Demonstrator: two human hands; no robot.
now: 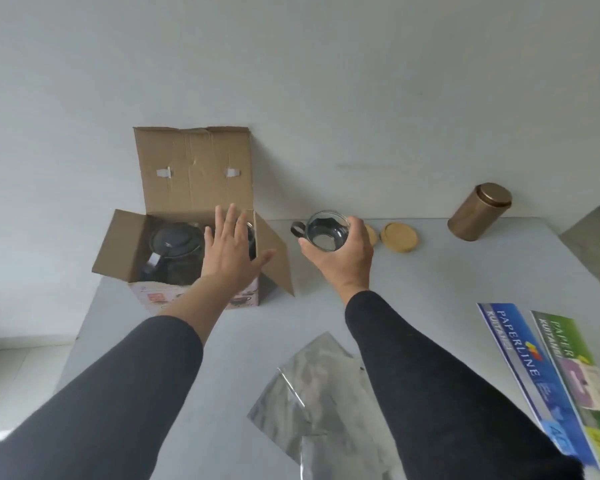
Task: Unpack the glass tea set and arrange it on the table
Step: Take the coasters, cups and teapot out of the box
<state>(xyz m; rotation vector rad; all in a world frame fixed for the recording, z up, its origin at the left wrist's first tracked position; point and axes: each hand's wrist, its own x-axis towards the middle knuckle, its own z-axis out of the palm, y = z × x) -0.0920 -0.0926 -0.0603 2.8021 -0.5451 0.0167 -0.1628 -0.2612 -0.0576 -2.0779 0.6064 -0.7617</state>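
Observation:
An open cardboard box [194,174] stands at the back left of the grey table [430,271], its flaps spread. Inside it a glass teapot [174,251] with a dark lid shows, and a second glass piece sits mostly hidden behind my left hand. My left hand [229,251] hovers over the box's right half, fingers spread and holding nothing. My right hand [343,258] grips a glass cup [323,232] with a dark handle from its right side, just right of the box and low over the table.
Two round wooden coasters [399,237] lie behind the cup. A bronze tin [478,213] stands at the back right. Clear plastic wrapping [323,393] lies near me, and two receipt books [548,372] at the right edge. The wall is right behind the box.

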